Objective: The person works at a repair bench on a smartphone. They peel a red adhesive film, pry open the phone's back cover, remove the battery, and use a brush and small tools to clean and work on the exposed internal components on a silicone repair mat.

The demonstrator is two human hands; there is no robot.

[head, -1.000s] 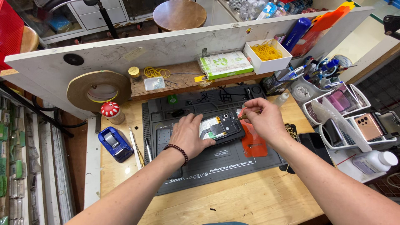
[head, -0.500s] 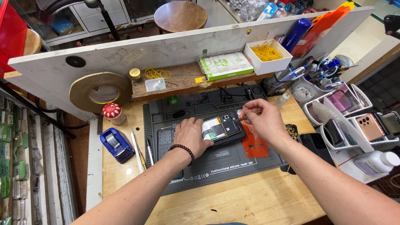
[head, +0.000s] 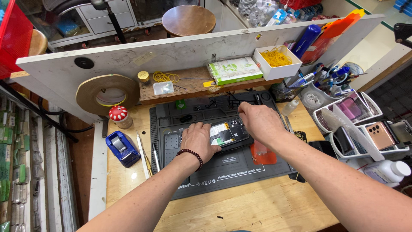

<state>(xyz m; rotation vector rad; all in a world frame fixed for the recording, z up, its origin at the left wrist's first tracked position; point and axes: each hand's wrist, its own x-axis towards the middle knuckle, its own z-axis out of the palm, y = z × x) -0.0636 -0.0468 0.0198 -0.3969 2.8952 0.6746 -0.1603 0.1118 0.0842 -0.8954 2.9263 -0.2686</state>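
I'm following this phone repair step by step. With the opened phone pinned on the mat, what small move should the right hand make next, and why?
Probably lower the right hand onto the top edge of the opened black phone. The left hand already pins its lower end to the dark grey silicone repair mat, and the right fingertips sit just at its upper corner.

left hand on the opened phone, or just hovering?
Touching. The head view shows the left hand with its fingers lying flat against the left end of the opened phone, no gap, pinning it to the grey repair mat.
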